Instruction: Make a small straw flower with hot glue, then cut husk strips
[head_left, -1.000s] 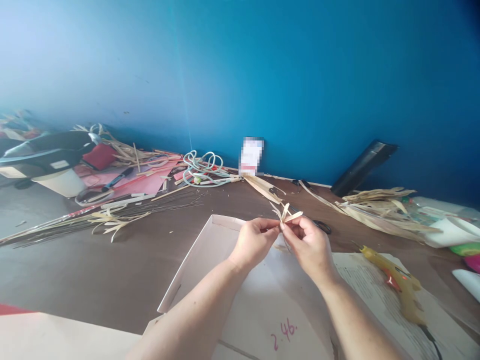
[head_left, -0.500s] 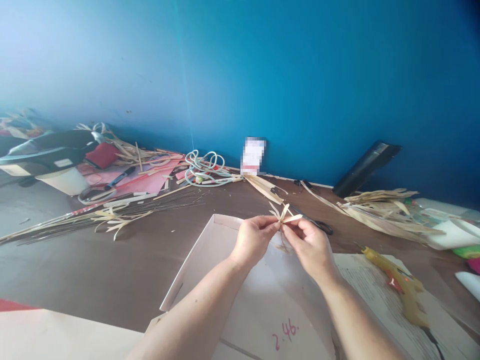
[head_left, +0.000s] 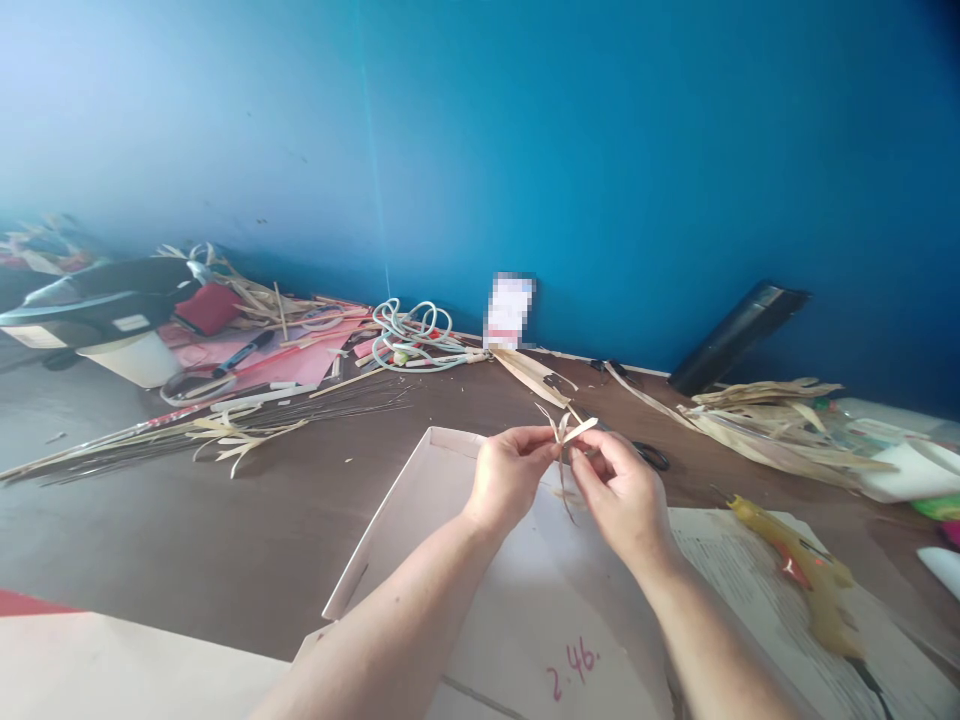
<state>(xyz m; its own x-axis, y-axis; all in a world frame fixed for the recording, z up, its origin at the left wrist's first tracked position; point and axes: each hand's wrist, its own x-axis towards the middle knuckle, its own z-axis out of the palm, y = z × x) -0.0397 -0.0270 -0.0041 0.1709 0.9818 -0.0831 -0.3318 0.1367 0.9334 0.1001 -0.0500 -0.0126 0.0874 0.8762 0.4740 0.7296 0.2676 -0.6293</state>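
Observation:
Both hands meet over the far part of a shallow white cardboard box (head_left: 517, 600) marked "2.46." in red. My left hand (head_left: 506, 475) pinches the base of a small sprig of pale dried leaf strips (head_left: 576, 432) between thumb and fingers. On its other side my right hand (head_left: 621, 490) is closed on the same sprig with thumb and forefinger. The strips fan out above the fingertips, and a thin end hangs below them. My fingers partly hide the sprig's middle. Just beyond my right hand lie the dark handles of what look like scissors (head_left: 651, 456).
A yellow glue gun (head_left: 802, 580) rests on a printed sheet (head_left: 712, 550) at right. Dried leaves (head_left: 780, 450) and a black tube (head_left: 739, 335) lie behind it. At left are thin wires (head_left: 150, 450), a coiled pale cable (head_left: 412, 335) and pink sheets (head_left: 315, 350).
The sprig has turned slightly between my fingers: its strips sit differently and the thin end now hangs lower. My hands have barely moved.

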